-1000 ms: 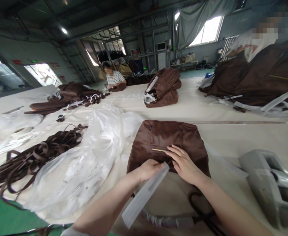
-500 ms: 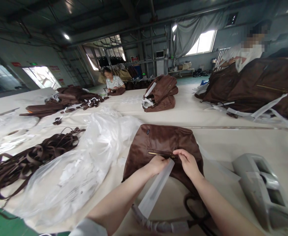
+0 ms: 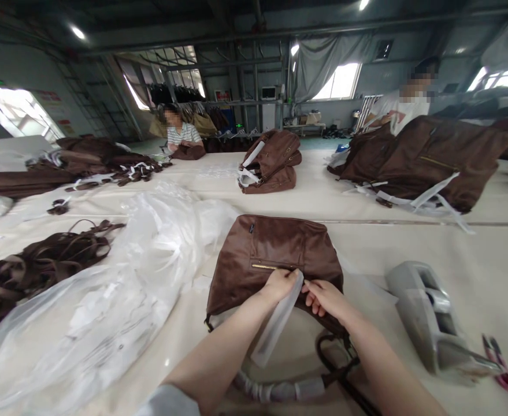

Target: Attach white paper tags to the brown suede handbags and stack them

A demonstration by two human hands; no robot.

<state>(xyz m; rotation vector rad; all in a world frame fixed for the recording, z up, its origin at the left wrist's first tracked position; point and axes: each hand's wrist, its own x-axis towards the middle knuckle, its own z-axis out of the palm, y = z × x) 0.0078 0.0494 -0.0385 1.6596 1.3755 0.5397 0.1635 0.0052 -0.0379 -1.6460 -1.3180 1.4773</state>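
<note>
A brown leather handbag (image 3: 288, 240) lies on the table in front of me, with a brass zip (image 3: 263, 266) across its face. My left hand (image 3: 282, 284) is closed at the right end of this zip, pinching the top of a white translucent strip (image 3: 275, 332) that hangs down towards me. Close beside it, my right hand (image 3: 323, 297) has thumb and forefinger pinched together near the strip's edge, its other fingers curled; what lies between those fingertips is too small to make out. The bag's handle (image 3: 280, 392), wrapped in clear film, curves below my hands.
A grey tape dispenser (image 3: 427, 315) and red-handled pliers (image 3: 507, 370) are at the right. Clear plastic sheeting (image 3: 119, 306) and brown straps (image 3: 41, 271) spread leftwards. More brown bags (image 3: 275, 164) stand across the table, where two people sit or stand working.
My right hand has come down from the zip to beside the strip, its fingers now pinched. My left hand has moved slightly along the zip. The view has turned a little to the right.
</note>
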